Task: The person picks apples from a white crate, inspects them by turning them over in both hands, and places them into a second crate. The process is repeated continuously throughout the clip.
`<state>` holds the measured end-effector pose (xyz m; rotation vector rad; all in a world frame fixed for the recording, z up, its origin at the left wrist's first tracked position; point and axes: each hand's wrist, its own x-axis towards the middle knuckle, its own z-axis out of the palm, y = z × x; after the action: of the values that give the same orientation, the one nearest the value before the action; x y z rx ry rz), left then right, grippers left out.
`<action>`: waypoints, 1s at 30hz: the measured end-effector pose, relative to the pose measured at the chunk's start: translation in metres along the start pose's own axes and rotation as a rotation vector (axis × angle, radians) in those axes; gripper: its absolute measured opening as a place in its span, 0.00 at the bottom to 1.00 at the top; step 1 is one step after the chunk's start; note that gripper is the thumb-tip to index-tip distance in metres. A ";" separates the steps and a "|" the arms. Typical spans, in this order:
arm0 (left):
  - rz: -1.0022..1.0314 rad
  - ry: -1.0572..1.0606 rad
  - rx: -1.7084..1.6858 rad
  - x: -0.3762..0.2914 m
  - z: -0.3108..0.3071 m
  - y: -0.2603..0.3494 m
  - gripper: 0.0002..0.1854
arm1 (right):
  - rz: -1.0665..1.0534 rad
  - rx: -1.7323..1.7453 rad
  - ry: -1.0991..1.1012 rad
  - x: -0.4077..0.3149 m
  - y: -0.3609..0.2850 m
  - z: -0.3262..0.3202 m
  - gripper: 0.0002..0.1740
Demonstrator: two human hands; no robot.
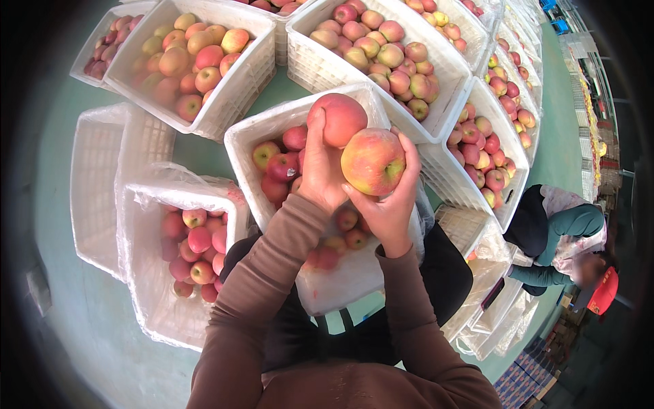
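My left hand point(323, 176) holds a red apple point(337, 119), thumb across its near side. In my right hand point(389, 209) is a larger-looking yellow and red apple point(374, 161), its hollow facing me and fingers around its side. The two apples are close together and appear to touch. Both hands are above a white plastic crate point(240, 148) in front of my lap. Inside that crate lie several red apples point(282, 167), partly hidden by my hands and forearms. One of them carries a small pale spot.
At my left stands a plastic-lined crate point(135, 286) of apples, beside another white crate point(97, 194). Ahead are a crate of paler apples point(255, 36) and a fuller crate point(454, 102). More crates run along the right, where another person point(562, 240) in a red cap sits.
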<state>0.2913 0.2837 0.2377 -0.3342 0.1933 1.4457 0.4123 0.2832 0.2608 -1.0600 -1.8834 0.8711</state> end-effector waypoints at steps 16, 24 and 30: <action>0.072 -0.182 -0.076 -0.001 0.006 0.046 0.36 | 1.027 0.183 -0.262 -0.185 0.242 0.136 0.43; 0.212 -0.155 0.015 -0.007 -0.005 0.054 0.29 | 0.982 0.071 -0.583 -0.127 0.197 0.161 0.47; 0.232 -0.120 0.033 0.000 -0.005 0.054 0.30 | 0.710 -0.513 -0.714 -0.151 0.207 0.140 0.49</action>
<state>0.2387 0.2871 0.2268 -0.2020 0.1619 1.6845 0.4136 0.2088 -0.0213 -2.0062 -2.4230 1.3213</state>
